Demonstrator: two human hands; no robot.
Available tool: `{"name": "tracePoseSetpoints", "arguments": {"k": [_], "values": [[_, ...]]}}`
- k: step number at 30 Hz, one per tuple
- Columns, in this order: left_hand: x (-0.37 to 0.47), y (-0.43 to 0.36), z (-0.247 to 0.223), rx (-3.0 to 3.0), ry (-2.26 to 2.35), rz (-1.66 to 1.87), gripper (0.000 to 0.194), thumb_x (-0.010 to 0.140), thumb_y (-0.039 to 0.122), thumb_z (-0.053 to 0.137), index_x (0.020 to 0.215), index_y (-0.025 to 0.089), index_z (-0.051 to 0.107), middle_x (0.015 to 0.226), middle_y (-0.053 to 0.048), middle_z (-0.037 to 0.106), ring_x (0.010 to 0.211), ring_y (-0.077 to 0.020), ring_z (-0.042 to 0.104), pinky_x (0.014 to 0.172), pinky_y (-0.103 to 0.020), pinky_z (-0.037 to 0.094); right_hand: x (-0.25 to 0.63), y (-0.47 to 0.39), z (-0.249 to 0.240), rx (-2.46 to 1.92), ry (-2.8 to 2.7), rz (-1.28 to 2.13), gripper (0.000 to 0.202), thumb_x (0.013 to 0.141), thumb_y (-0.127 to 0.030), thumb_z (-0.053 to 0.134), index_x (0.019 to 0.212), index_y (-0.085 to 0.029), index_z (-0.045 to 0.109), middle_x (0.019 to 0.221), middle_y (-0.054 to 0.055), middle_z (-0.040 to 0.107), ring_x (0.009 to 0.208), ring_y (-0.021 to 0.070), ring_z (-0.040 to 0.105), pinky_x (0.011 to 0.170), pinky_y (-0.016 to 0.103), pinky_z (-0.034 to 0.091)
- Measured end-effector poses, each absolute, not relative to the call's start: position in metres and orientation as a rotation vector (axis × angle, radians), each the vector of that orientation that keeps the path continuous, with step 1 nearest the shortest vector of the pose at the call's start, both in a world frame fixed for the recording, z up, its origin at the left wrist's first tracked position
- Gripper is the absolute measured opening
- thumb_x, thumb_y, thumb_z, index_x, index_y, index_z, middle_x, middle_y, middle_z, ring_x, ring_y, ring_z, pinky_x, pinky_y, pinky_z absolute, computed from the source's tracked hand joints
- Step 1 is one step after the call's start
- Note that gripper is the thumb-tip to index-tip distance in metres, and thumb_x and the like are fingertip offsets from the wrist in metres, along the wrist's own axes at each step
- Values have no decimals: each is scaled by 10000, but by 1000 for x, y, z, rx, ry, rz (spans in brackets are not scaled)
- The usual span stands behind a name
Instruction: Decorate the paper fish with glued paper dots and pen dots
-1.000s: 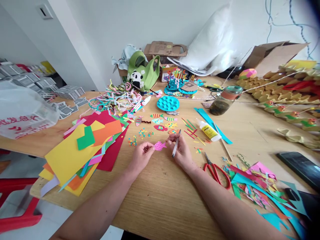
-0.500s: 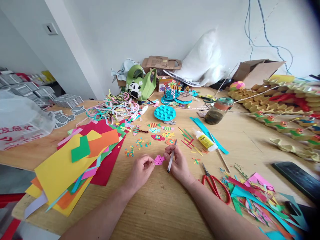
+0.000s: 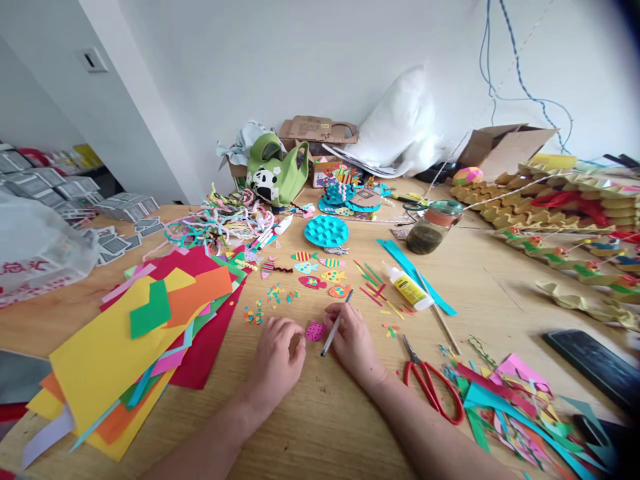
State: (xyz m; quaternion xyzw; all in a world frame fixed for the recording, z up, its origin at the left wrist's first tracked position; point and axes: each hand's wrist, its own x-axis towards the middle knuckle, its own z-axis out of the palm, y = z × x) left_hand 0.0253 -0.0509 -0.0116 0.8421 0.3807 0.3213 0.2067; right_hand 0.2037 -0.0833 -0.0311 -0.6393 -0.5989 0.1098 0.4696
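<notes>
A small pink paper fish with dark dots (image 3: 315,331) lies on the wooden table between my hands. My left hand (image 3: 281,353) is at its left end, with bent fingers and the thumb a little apart, nothing seen between them. Held in my right hand (image 3: 351,337), at the right end of the fish, is a pen (image 3: 337,325) with its dark tip pointing down toward the table. Beyond my hands lie several coloured paper fish, among them an orange one (image 3: 339,291) and a red one (image 3: 313,283). Small paper bits (image 3: 254,312) are scattered beside them.
Stacked coloured paper (image 3: 110,340) lies at the left. Right of my right hand are red-handled scissors (image 3: 434,390), a glue bottle (image 3: 410,288), a wooden stick (image 3: 440,313), paper scraps (image 3: 520,400) and a phone (image 3: 595,363). A glass jar (image 3: 434,227) and blue disc (image 3: 326,231) stand farther back.
The fingers of my left hand have come off the pink fish and spread somewhat. The fish now lies lower, and the pen in my right hand is tilted more. The camera view has shifted slightly.
</notes>
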Motion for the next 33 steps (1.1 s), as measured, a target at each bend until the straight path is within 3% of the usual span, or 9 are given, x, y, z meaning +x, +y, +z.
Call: {"name": "tracePoseSetpoints", "arguments": {"k": [9, 14, 23, 28, 33], "values": [[28, -57, -7, 2497, 951, 870, 172, 855, 68, 490, 884, 200, 597, 887, -61, 628, 886, -235, 548, 771, -409, 496, 204, -83, -27, -1518, -1466, 331, 65, 872, -190, 543, 919, -234, 551, 886, 63, 655, 870, 236, 598, 768, 387, 480], [27, -55, -8, 2515, 936, 870, 171, 866, 76, 499, 915, 200, 606, 896, -57, 633, 886, -237, 546, 774, -413, 497, 203, -86, -22, -1423, -1215, 367, 139, 920, -325, 527, 1024, -233, 540, 875, 48, 653, 822, 210, 624, 747, 351, 485], [28, -58, -4, 2481, 901, 797, 122, 910, 166, 558, 969, 194, 660, 940, -62, 644, 944, -236, 536, 845, -412, 477, 206, -90, -15, -1277, -940, 505, 420, 994, -501, 307, 1237, -219, 500, 772, 3, 557, 711, 172, 547, 716, 333, 449], [28, -59, -6, 2454, 861, 856, 110, 918, 188, 564, 941, 191, 671, 917, -61, 643, 911, -217, 537, 832, -387, 476, 209, -88, -19, -1324, -837, 563, 446, 981, -522, 323, 966, -213, 645, 681, -2, 506, 656, 166, 516, 645, 311, 429], [27, -59, -5, 2427, 879, 887, 115, 928, 208, 556, 905, 195, 668, 881, -57, 637, 896, -212, 536, 824, -378, 475, 208, -89, -15, -1304, -801, 667, 315, 928, -442, 458, 824, -202, 632, 599, -17, 523, 553, 140, 494, 550, 276, 406]]}}
